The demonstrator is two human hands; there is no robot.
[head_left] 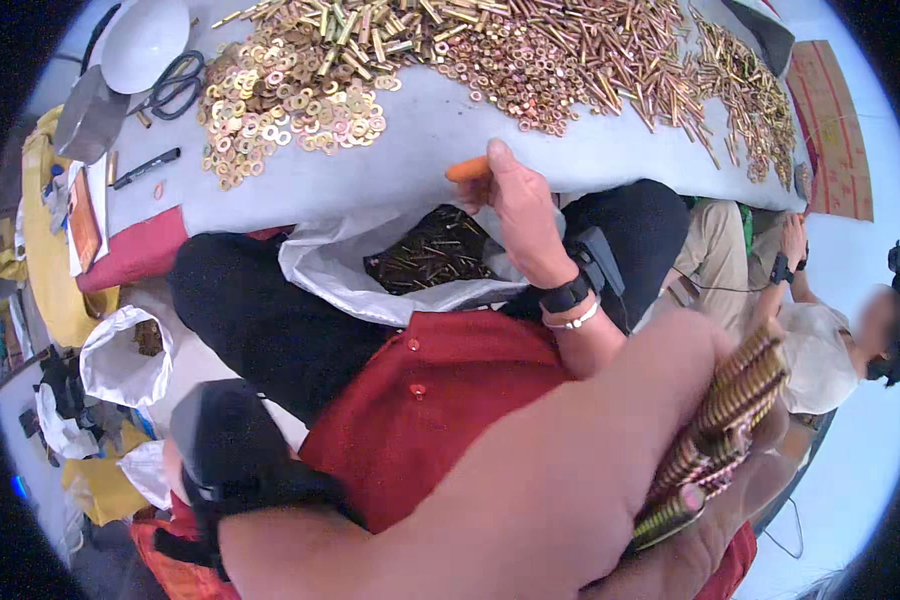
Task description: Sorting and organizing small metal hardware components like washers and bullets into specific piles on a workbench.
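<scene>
My left hand, large and close to the camera, reaches across from the lower left. It is closed around a bundle of brass-coloured threaded bolts, whose ends stick out on the right. My right hand hovers past the edge of the lap bag, near the table edge. An orange finger cover sits on one fingertip, the thumb is raised apart, and nothing shows between them. Below it, a white woven bag lies open across my lap, with many dark, thin metal pieces inside.
On the grey table are piles of flat washers, nuts, metal sleeves and bolts. Scissors, a black marker and a metal scoop lie left. Another white bag stands lower left. A person sits right.
</scene>
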